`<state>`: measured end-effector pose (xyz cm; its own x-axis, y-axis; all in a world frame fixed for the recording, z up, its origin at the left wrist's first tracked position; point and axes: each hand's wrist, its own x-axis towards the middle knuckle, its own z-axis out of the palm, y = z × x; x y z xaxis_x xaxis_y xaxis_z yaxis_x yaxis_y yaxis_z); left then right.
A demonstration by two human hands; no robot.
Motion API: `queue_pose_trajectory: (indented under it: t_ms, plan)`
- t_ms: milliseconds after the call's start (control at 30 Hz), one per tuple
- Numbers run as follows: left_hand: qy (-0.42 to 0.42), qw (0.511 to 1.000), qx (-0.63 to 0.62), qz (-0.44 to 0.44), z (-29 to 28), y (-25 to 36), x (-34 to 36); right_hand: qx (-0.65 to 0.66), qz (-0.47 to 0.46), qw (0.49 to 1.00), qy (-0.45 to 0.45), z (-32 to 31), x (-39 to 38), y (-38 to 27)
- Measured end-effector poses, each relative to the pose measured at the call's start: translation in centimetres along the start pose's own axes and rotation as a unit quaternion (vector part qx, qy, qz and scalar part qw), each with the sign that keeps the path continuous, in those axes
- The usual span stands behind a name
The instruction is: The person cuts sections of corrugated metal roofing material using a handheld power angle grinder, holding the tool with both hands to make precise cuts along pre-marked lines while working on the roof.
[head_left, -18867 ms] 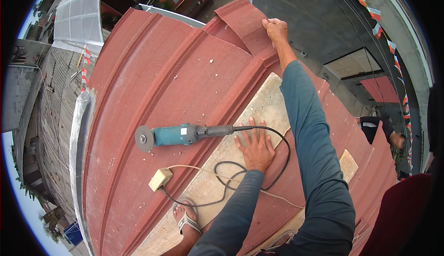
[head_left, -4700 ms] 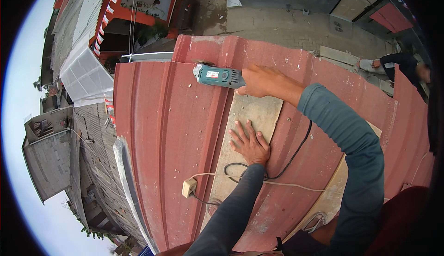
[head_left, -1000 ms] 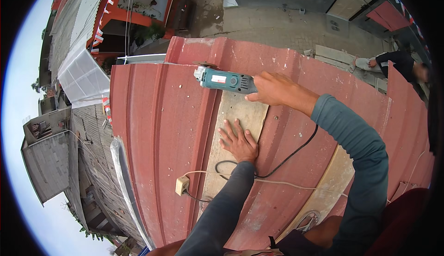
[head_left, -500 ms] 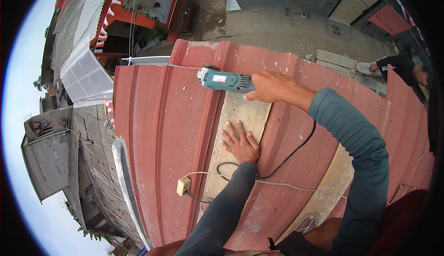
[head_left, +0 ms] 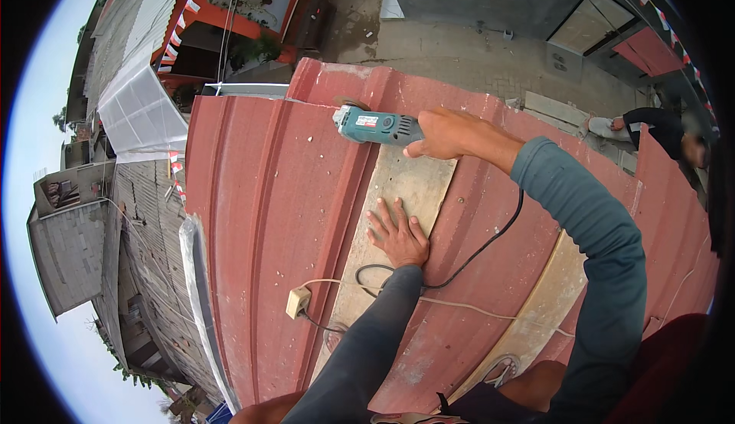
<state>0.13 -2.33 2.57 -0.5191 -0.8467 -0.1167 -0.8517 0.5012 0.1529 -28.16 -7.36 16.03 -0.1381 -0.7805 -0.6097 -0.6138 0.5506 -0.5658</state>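
My right hand is wrapped round the rear of a teal angle grinder. The grinder's disc sits at the red metal roof sheet, near its far edge, where a thin cut line runs leftward from the disc. My left hand lies flat with fingers spread on a pale wooden plank, pressing nothing else. A black cord trails from the grinder side toward my left forearm. Left of that forearm rests a cream socket block with cables attached.
A second plank lies on the roof to the right. Beyond the far edge the ground drops away to a paved yard. Another person is at the far right. Grey neighbouring roofs stand on the left.
The view has shifted slightly. The grinder's disc now sits a little further right along the roof sheet, with more of the cut line showing behind it. My left hand stays on the plank.
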Motion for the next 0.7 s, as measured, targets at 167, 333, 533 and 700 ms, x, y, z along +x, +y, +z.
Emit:
queue_pose_trajectory:
  t_ms: [167,333,533,700]
  plan:
    - [-0.002,1.000,0.002,-0.003,-0.1,0.0,0.0,-0.029,-0.063,0.991,0.111,2.3,0.0,-0.7]
    - [-0.008,1.000,-0.004,-0.002,0.0,0.2,0.1,-0.050,-0.064,0.993,0.081,3.6,1.5,-1.8]
    - [-0.011,1.000,0.001,-0.002,0.3,0.2,0.0,-0.039,-0.072,0.993,0.089,3.5,1.4,-1.2]
    - [-0.009,1.000,-0.007,-0.005,0.3,-0.1,0.1,-0.031,-0.063,0.992,0.101,3.0,1.4,-1.1]
